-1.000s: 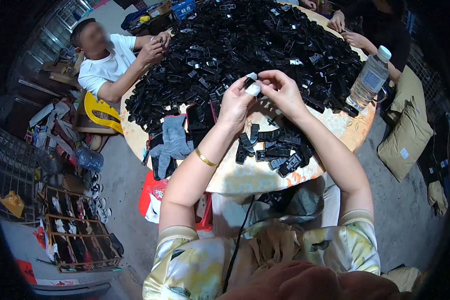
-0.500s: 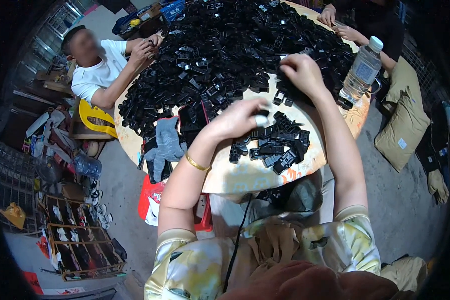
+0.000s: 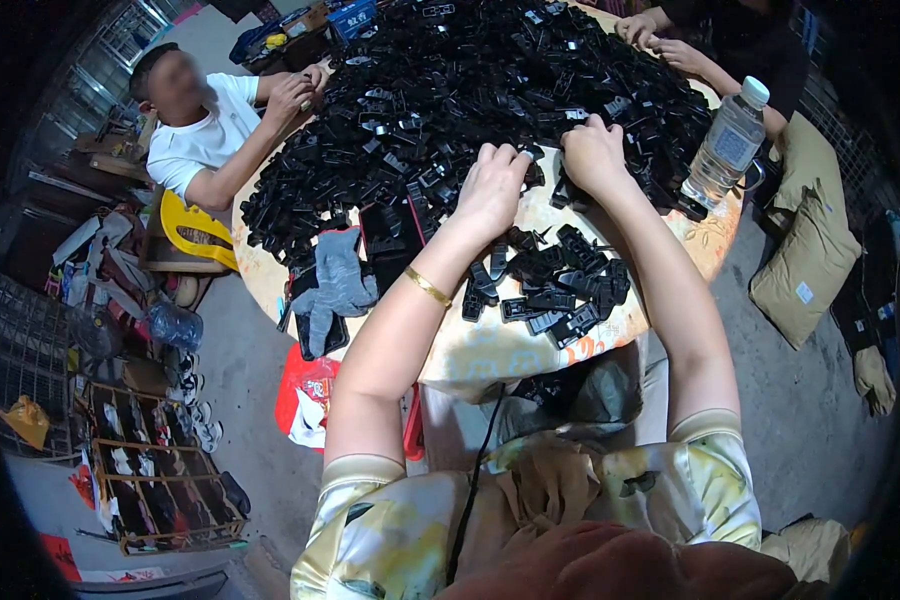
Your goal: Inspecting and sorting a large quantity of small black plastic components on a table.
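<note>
A big heap of small black plastic parts (image 3: 440, 110) covers most of the round table (image 3: 480, 355). My left hand (image 3: 493, 190) is at the heap's near edge, its fingers bent down over black parts, with a pale band around one finger. Just right of it, my right hand (image 3: 593, 155) is closed, fingers curled at the heap's edge. What either hand grips is hidden beneath the fingers. Between my forearms, near the table's front edge, lies a smaller group of black plastic parts (image 3: 560, 285).
Left of my left forearm lie a grey glove (image 3: 338, 270) and a dark tray-like thing (image 3: 390, 235). A clear water bottle (image 3: 727, 140) stands at the right. A person in white (image 3: 205, 135) sits at the left; another person's hands (image 3: 660, 42) work at the far right.
My left hand has moved from above the smaller group up and away to the heap's edge. My right hand has shifted slightly, its fingers now lower at the heap.
</note>
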Motion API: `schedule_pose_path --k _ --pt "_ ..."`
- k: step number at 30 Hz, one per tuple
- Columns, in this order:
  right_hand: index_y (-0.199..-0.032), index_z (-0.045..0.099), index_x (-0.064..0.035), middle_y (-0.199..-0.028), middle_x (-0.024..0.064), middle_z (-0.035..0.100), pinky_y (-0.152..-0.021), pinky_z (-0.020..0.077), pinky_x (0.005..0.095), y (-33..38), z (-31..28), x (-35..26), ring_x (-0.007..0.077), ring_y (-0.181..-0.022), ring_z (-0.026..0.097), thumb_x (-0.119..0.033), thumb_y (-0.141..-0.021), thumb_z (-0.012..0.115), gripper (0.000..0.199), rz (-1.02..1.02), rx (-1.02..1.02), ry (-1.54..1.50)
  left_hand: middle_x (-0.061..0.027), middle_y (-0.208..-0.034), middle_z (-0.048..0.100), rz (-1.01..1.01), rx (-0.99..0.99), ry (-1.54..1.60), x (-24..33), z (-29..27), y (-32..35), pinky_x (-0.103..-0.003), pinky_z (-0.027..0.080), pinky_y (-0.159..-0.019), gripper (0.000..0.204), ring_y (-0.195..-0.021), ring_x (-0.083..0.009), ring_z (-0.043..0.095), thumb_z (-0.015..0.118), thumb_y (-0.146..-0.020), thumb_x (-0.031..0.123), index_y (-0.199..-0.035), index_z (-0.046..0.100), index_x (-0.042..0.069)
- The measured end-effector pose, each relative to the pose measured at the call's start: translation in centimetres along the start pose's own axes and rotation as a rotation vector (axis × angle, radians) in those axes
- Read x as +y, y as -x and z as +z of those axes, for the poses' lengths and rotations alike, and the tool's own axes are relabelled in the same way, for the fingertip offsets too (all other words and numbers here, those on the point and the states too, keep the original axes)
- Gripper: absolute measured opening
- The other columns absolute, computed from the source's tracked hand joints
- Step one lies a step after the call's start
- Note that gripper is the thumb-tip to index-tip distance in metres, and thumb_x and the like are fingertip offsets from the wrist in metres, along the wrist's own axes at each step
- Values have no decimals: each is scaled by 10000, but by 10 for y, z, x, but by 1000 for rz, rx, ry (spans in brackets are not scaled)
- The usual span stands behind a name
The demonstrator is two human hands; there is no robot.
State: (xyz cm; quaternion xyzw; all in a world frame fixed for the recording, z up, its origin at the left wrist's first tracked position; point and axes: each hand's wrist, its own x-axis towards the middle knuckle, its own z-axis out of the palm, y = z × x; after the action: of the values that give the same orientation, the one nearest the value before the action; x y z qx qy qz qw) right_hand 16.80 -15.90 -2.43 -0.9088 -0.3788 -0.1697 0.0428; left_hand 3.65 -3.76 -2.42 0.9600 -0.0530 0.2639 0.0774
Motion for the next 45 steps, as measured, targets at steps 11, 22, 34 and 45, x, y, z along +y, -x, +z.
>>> schedule_pose_path --k 11,22,34,45 --pt "-1122 599 -70 -985 83 649 -849 461 303 12 -30 -3 186 -866 618 -105 -783 649 345 -137 566 -816 -108 -1073 563 -699 57 1307 5 -37 4 -270 533 -735 336 -874 -145 611 531 -876 21 -1205 467 -14" --pt "-1108 614 -36 -957 48 647 -758 491 231 34 -45 -29 88 -856 598 -60 -786 674 328 -93 135 -1536 -68 -1039 588 -566 149 1426 6 -36 10 -239 490 -781 429 -888 -114 583 587 -836 24 -1244 466 -23" --pt "-1011 645 -28 -943 68 618 -771 492 241 39 -61 -30 129 -878 598 65 -708 586 323 -220 439 -1391 -122 -1044 595 -612 27 1720 5 -44 10 -311 550 -798 272 -889 -200 625 489 -922 102 -1156 506 -36" --pt "-956 647 -17 -1095 130 619 -761 516 305 42 -53 -38 268 -958 621 55 -730 589 244 -586 561 -918 -117 -1069 564 -667 146 1970 -13 -29 18 -353 536 -859 243 -985 -199 586 515 -904 71 -1134 509 -10"
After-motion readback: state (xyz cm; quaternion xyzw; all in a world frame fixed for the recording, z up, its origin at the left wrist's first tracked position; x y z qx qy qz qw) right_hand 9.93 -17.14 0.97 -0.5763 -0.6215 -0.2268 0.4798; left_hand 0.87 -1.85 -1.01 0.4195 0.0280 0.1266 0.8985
